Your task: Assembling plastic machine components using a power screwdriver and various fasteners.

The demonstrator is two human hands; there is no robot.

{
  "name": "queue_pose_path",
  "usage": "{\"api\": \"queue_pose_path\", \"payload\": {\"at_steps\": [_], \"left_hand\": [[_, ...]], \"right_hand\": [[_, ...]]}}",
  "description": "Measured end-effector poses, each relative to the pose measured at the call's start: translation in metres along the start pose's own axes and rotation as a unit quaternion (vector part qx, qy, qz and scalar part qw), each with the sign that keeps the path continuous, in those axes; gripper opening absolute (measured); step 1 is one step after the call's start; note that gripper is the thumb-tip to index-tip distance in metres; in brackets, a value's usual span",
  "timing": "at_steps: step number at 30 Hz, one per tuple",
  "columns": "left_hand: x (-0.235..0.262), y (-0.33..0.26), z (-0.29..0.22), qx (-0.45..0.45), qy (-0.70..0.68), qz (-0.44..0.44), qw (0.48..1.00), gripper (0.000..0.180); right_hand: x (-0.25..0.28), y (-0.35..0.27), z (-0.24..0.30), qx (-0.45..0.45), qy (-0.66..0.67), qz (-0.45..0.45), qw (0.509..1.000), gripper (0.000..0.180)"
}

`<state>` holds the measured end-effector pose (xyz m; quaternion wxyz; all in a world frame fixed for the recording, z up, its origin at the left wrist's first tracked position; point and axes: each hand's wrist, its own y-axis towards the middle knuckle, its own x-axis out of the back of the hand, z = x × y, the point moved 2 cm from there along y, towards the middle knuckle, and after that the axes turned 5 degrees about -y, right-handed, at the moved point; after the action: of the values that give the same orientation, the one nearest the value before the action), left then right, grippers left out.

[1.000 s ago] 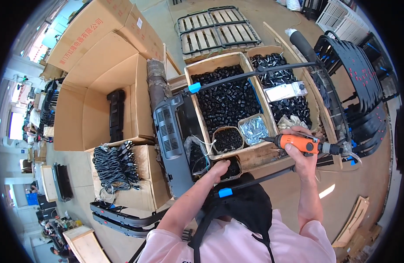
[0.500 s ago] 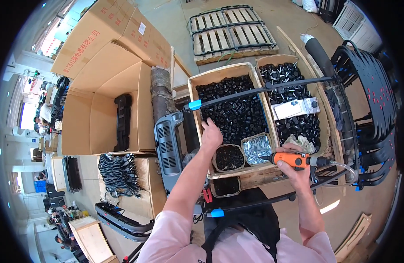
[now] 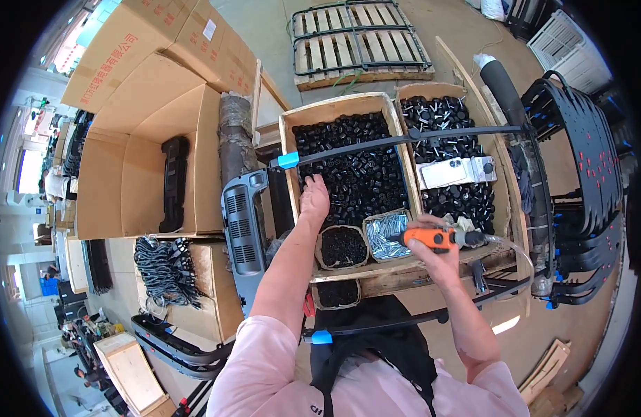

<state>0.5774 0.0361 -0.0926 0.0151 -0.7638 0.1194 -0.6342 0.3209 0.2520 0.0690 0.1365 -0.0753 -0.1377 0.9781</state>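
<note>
My left hand (image 3: 315,197) is at the left side of a wooden bin heaped with round black plastic caps (image 3: 362,170). Its fingers are bent and bunched over the caps; anything between them is too small to make out. In my right hand (image 3: 437,256) is an orange power screwdriver (image 3: 432,240), its tip pointing left over a small tray of silver screws (image 3: 385,235). A clear hose (image 3: 512,243) trails from its back end. Across the bin lies a black tubular frame (image 3: 362,147) with a blue tape patch, joined at the left to a grey vented housing (image 3: 242,226).
Small tubs of dark screws (image 3: 343,247) sit beside the silver ones. A second bin holds black-headed bolts (image 3: 439,111) and a white box (image 3: 449,172). An open carton (image 3: 126,181) stands left, bundled black cables (image 3: 166,271) below it. Black curved frames (image 3: 588,153) stack at right.
The whole scene has shifted left in the picture. My left hand stays at the bin's left side, its fingers drawn closer together. The screwdriver remains in my right hand, near the silver screws.
</note>
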Motion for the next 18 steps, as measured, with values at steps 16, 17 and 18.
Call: {"api": "queue_pose_path", "payload": {"at_steps": [16,17,18], "left_hand": [[0.090,-0.253,0.013,0.231,-0.848,0.153,0.452,0.024],[0.091,-0.268,0.017,0.243,-0.847,0.136,0.453,0.025],[0.091,-0.280,0.022,0.256,-0.845,0.120,0.454,0.026]], "right_hand": [[-0.050,0.139,-0.104,-0.147,-0.187,-0.017,0.971,0.037],[-0.047,0.132,-0.103,-0.161,-0.283,0.055,0.944,0.027],[-0.044,0.123,-0.103,-0.172,-0.374,0.124,0.903,0.022]]}}
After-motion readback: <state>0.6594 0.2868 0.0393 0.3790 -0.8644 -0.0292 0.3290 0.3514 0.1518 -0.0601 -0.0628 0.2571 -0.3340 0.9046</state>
